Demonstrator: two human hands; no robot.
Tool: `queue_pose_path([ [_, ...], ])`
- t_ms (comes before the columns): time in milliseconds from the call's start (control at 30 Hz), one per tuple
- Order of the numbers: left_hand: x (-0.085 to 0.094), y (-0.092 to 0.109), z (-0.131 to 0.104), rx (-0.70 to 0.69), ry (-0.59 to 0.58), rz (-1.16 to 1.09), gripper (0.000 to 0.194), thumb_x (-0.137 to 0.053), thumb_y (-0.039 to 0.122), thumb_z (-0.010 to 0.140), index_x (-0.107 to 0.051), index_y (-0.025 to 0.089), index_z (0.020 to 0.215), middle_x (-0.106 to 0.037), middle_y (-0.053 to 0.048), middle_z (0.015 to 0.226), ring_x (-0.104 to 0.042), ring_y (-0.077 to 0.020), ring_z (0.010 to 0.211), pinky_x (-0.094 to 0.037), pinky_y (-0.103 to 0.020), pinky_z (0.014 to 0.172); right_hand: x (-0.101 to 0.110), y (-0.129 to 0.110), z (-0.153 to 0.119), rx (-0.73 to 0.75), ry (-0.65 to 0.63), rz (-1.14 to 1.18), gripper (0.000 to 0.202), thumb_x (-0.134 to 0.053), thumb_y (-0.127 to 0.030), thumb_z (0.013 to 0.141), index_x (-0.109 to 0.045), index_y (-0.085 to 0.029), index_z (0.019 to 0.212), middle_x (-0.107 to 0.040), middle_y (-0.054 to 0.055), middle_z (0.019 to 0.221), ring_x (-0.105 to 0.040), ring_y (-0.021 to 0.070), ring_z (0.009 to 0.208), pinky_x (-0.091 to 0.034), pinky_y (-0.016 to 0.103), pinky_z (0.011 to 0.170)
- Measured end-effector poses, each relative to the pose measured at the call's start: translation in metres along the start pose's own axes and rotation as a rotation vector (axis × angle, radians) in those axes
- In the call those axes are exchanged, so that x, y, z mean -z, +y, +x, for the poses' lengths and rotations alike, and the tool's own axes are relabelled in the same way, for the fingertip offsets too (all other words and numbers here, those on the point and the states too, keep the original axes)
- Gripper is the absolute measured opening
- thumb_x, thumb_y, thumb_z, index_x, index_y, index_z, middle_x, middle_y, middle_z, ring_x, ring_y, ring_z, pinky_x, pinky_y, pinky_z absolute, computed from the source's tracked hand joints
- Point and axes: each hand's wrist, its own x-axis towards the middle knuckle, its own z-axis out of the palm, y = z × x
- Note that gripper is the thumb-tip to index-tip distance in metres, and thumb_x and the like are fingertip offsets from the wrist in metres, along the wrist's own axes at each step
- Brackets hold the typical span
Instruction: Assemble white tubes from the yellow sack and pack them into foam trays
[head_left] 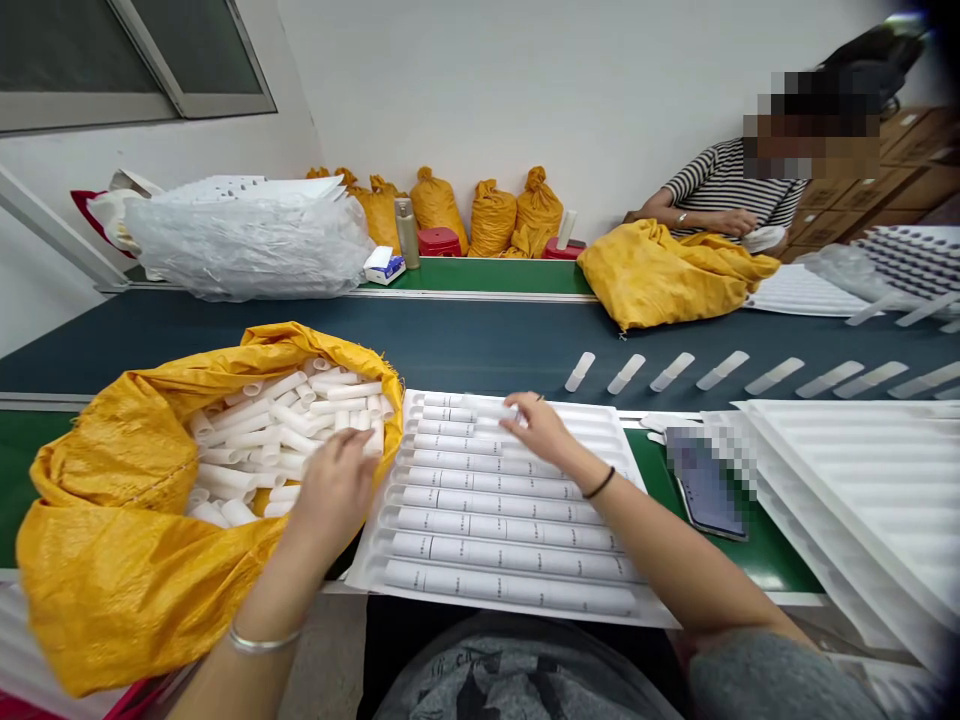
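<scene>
My left hand point(330, 495) is over the open mouth of a yellow woven bag point(142, 530) full of short white plastic tubes point(255, 440). Motion blurs its fingers, so I cannot tell whether they hold a tube. My right hand point(540, 432) is at the far rows of a white ribbed tray point(607, 440), its fingertips closed round the right end of a pale tube point(491, 408). Printed white tubes point(510, 590) fill the tray's near grooves lengthwise. In the far rows, shorter printed pieces lie toward the left side.
A dark conveyor belt point(480, 345) runs behind the tray, with several pale pieces point(720, 370) lined up on it. A phone point(709, 490) and stacked white trays point(862, 480) lie at right. Across the belt, a person in a striped shirt point(720, 175) sits behind another yellow bag point(667, 275).
</scene>
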Motion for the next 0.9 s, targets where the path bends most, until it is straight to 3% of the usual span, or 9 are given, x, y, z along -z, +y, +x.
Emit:
queue_pose_path([
  [167, -0.002, -0.051, 0.015, 0.327, -0.446, 0.185, 0.034, -0.045, 0.023, 0.08, -0.068, 0.017, 0.104, -0.064, -0.018, 0.101, -0.06, -0.0348, 0.094, -0.047, -0.045, 0.081, 0.017, 0.045, 0.06, -0.301, 0.089, -0.095, 0.032, -0.051, -0.029, 0.086, -0.059, -0.008, 0.109, -0.065, 0.012, 0.095, -0.059, 0.0199, 0.086, -0.042, 0.028, 0.076],
  [300, -0.006, -0.055, 0.01, 0.339, -0.464, 0.191, 0.034, -0.047, 0.02, 0.075, -0.07, 0.019, 0.099, -0.065, -0.018, 0.095, -0.061, -0.0369, 0.089, -0.047, -0.046, 0.076, 0.026, 0.057, 0.074, -0.411, 0.031, -0.173, 0.032, -0.064, -0.03, 0.078, -0.064, -0.008, 0.101, -0.068, 0.014, 0.096, -0.061, 0.0227, 0.091, -0.042, 0.028, 0.077],
  [400, 0.001, -0.048, 0.005, 0.312, -0.358, 0.188, 0.036, -0.044, 0.02, 0.079, -0.066, 0.017, 0.107, -0.062, -0.018, 0.11, -0.056, -0.0371, 0.104, -0.043, -0.048, 0.089, 0.03, 0.049, 0.067, -0.443, 0.021, -0.249, 0.04, -0.066, -0.033, 0.078, -0.064, 0.0, 0.1, -0.065, 0.026, 0.101, -0.06, 0.0334, 0.098, -0.043, 0.037, 0.08],
  [467, 0.007, -0.039, 0.003, 0.242, -0.184, 0.088, 0.032, -0.041, 0.024, 0.084, -0.064, 0.015, 0.106, -0.063, -0.015, 0.112, -0.055, -0.0318, 0.108, -0.04, -0.042, 0.096, 0.027, 0.037, 0.054, -0.404, -0.002, -0.272, 0.039, -0.057, -0.033, 0.084, -0.066, 0.003, 0.096, -0.064, 0.031, 0.1, -0.06, 0.0366, 0.099, -0.043, 0.042, 0.081],
  [567, 0.012, -0.025, 0.004, 0.184, 0.041, -0.106, 0.031, -0.039, 0.033, 0.089, -0.063, 0.016, 0.1, -0.066, -0.011, 0.105, -0.059, -0.0263, 0.103, -0.043, -0.036, 0.093, 0.009, 0.013, 0.028, -0.215, -0.142, -0.212, 0.031, -0.054, -0.035, 0.087, -0.071, -0.008, 0.087, -0.069, 0.019, 0.092, -0.064, 0.0282, 0.09, -0.046, 0.034, 0.079],
  [633, 0.012, -0.018, 0.008, 0.219, -0.021, -0.133, 0.035, -0.04, 0.03, 0.088, -0.059, 0.015, 0.113, -0.065, -0.012, 0.111, -0.059, -0.0258, 0.106, -0.044, -0.035, 0.092, -0.006, -0.001, 0.011, -0.072, -0.242, -0.151, 0.021, -0.063, -0.034, 0.081, -0.073, -0.016, 0.087, -0.07, 0.01, 0.092, -0.065, 0.022, 0.083, -0.047, 0.028, 0.074],
  [700, 0.012, -0.018, 0.01, 0.275, -0.239, -0.092, 0.041, -0.044, 0.025, 0.084, -0.055, 0.012, 0.121, -0.063, -0.015, 0.116, -0.059, -0.0279, 0.108, -0.044, -0.036, 0.091, -0.016, -0.009, 0.0, 0.034, -0.28, -0.123, 0.017, -0.068, -0.026, 0.076, -0.073, -0.017, 0.089, -0.069, 0.008, 0.097, -0.064, 0.0206, 0.084, -0.047, 0.027, 0.076],
  [800, 0.018, -0.028, 0.006, 0.351, -0.526, -0.017, 0.034, -0.053, 0.022, 0.076, -0.067, 0.013, 0.105, -0.07, -0.017, 0.098, -0.064, -0.035, 0.094, -0.047, -0.042, 0.082, -0.017, -0.014, -0.011, 0.128, -0.236, -0.127, 0.018, -0.064, -0.015, 0.074, -0.069, -0.012, 0.091, -0.065, 0.012, 0.102, -0.06, 0.0231, 0.09, -0.045, 0.032, 0.082],
  [900, 0.027, -0.036, -0.005, 0.338, -0.401, -0.037, 0.029, -0.054, 0.024, 0.076, -0.07, 0.016, 0.099, -0.07, -0.016, 0.096, -0.063, -0.0376, 0.096, -0.046, -0.047, 0.084, -0.005, -0.018, -0.021, 0.152, -0.161, -0.108, 0.023, -0.058, -0.016, 0.076, -0.062, -0.013, 0.099, -0.063, 0.01, 0.095, -0.058, 0.0209, 0.082, -0.045, 0.033, 0.075],
])
